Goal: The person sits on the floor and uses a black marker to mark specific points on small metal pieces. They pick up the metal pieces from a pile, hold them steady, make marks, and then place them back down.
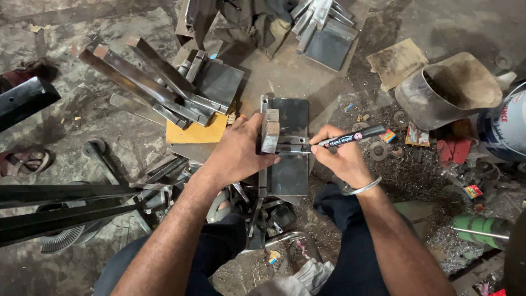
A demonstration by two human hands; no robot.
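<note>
My left hand (236,151) grips a short steel block (269,130) and holds it upright against a flat dark steel plate (290,174) lying in front of me. My right hand (341,159) holds a black marker pen (350,137), its tip touching the plate just right of the block. A metal bangle (361,188) sits on my right wrist.
A pile of steel bars and plates (164,82) lies at the upper left over a piece of orange card (197,131). More plates (323,27) are stacked at the top. A dented metal bucket (446,87) stands at the right, long black bars (55,205) lie at the left.
</note>
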